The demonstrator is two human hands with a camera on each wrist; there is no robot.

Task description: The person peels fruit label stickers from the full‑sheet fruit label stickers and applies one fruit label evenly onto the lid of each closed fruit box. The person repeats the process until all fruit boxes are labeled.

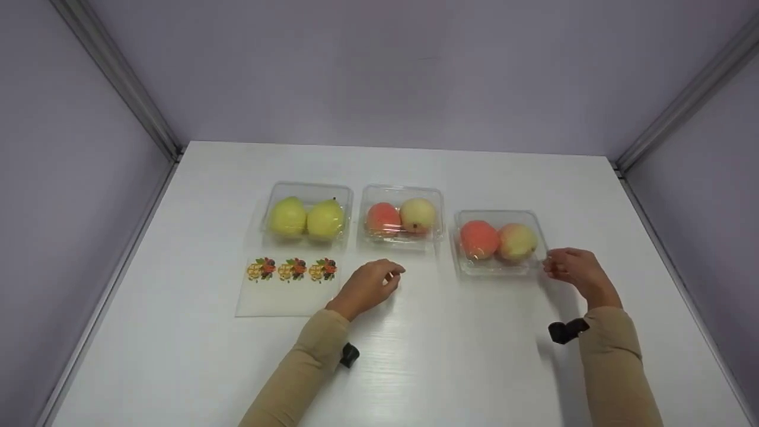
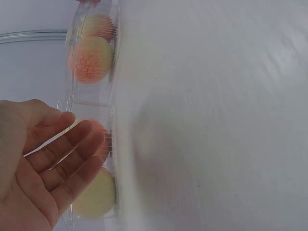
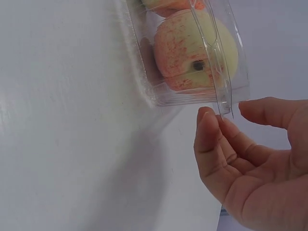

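The clear plastic box (image 1: 500,244) nearest the right hand (image 1: 573,270) sits flat on the white table, rightmost of three in a row and slightly nearer the person than the others. Its lid is shut. Inside lie two peaches side by side: a red-orange one (image 1: 479,239) on the left and a yellower, red-flecked one (image 1: 517,242) on the right, touching. The right wrist view shows the box's corner flange (image 3: 225,107) right at the fingertips (image 3: 206,115); contact cannot be confirmed.

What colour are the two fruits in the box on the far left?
Both fruits are yellow-green, like pears, inside a clear box. The head view shows them best.
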